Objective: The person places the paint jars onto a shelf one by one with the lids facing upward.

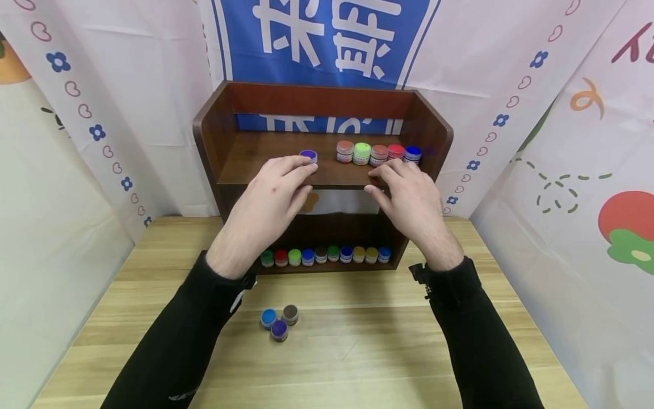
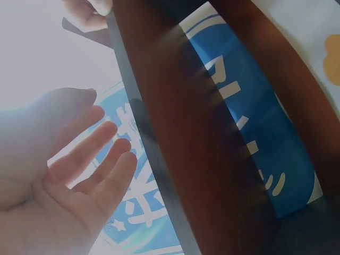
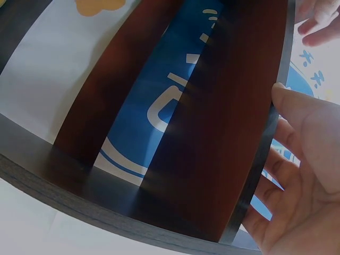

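Note:
A dark brown two-tier wooden shelf (image 1: 255, 149) stands on the table. My left hand (image 1: 273, 190) is over the front edge of its upper tier, fingertips right at a small purple-lidded paint jar (image 1: 309, 154). In the left wrist view its fingers (image 2: 106, 141) are relaxed and spread, with nothing between them. Farther right, my right hand (image 1: 409, 190) has its thumb by the edge of the upper board and its fingers in front of a row of paint jars. A lime-lidded jar (image 1: 362, 153) is in that row, beside reddish and blue ones, some partly hidden by the fingers.
On the lower tier stands a row of several paint jars, among them a blue one (image 1: 307, 257). Three more, blue (image 1: 268, 318), grey-brown (image 1: 290, 314) and purple (image 1: 279, 329), are grouped on the wooden table (image 1: 357, 352). Printed cloth (image 1: 138, 85) hangs behind.

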`<state>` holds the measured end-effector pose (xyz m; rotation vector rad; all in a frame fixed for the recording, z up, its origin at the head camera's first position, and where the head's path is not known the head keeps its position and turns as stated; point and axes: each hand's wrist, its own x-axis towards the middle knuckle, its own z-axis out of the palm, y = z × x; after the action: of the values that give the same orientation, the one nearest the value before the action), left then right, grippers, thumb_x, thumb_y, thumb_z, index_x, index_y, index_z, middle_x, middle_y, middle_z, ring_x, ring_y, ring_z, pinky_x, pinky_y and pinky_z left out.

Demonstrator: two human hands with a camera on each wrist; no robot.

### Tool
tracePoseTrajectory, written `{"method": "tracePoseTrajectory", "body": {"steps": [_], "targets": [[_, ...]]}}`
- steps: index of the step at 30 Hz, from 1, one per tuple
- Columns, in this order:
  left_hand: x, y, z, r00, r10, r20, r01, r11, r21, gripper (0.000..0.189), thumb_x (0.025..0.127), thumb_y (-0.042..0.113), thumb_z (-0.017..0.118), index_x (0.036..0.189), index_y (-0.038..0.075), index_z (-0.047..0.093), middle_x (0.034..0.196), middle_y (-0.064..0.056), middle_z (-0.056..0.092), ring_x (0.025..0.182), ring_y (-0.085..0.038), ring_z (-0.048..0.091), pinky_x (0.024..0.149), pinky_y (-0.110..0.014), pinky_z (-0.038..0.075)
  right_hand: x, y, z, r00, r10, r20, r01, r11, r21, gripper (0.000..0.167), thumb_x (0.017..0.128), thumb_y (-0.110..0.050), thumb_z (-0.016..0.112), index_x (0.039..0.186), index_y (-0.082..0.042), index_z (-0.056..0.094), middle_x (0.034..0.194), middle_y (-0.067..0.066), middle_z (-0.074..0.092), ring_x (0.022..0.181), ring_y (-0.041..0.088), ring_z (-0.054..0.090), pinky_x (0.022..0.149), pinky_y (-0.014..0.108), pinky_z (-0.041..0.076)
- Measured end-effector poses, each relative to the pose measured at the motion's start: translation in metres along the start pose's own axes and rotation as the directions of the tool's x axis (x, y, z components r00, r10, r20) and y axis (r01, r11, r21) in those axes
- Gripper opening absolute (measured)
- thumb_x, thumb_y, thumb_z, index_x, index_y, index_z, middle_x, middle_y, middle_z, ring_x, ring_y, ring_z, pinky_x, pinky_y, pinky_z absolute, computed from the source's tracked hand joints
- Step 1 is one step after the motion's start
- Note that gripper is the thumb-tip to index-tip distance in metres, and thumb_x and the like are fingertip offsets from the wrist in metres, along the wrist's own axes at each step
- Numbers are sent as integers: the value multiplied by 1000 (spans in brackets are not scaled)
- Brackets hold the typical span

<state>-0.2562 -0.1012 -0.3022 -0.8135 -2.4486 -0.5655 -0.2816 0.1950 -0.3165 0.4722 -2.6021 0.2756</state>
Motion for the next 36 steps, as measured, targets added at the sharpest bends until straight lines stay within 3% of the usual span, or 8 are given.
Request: {"method": "tracePoseTrajectory", "body": {"steps": [12, 19, 24, 30, 36], "targets": [[-38, 7, 15, 991, 103, 84, -100, 994, -35, 43, 114, 18, 79, 156, 7, 75, 160, -16, 74, 153, -36, 67, 127, -52, 62, 0, 1, 1, 1000, -1, -4, 1, 1000, -8, 41, 116, -46, 75, 143, -16, 79, 140, 13, 78, 132, 40, 70, 108, 57, 62], [-53, 7, 31, 972, 146, 186, -139, 989, -51, 43, 112, 18, 82, 153, 7, 76, 154, -14, 77, 145, -33, 75, 122, -49, 66, 0, 1, 1, 1000, 0, -7, -1, 1000, -8, 42, 115, -46, 75, 143, -16, 79, 140, 13, 78, 132, 40, 70, 109, 57, 62], [-61, 3, 43, 946, 132, 295, -119, 991, -61, 42, 111, 18, 84, 152, 8, 78, 152, -12, 79, 140, -31, 77, 117, -47, 68, 0, 1, 1, 1000, 2, -6, -2, 1000, -4, 42, 115, -46, 75, 144, -16, 79, 140, 13, 78, 132, 40, 70, 109, 57, 62], [-71, -1, 51, 904, 104, 415, -80, 994, -75, 40, 110, 16, 85, 150, 11, 79, 149, -10, 80, 136, -28, 80, 112, -44, 71, 0, 0, 1, 1000, 10, 2, -10, 1000, 2, 41, 116, -46, 75, 144, -16, 78, 141, 13, 77, 134, 40, 69, 110, 58, 61], [-83, -8, 62, 860, 160, 485, -128, 987, -99, 40, 109, 14, 86, 148, 9, 80, 146, -11, 82, 132, -29, 81, 109, -42, 72, 0, 0, 1, 1000, 11, 5, -11, 1000, 0, 41, 116, -46, 75, 144, -16, 78, 141, 13, 77, 133, 40, 69, 109, 57, 61]]}}
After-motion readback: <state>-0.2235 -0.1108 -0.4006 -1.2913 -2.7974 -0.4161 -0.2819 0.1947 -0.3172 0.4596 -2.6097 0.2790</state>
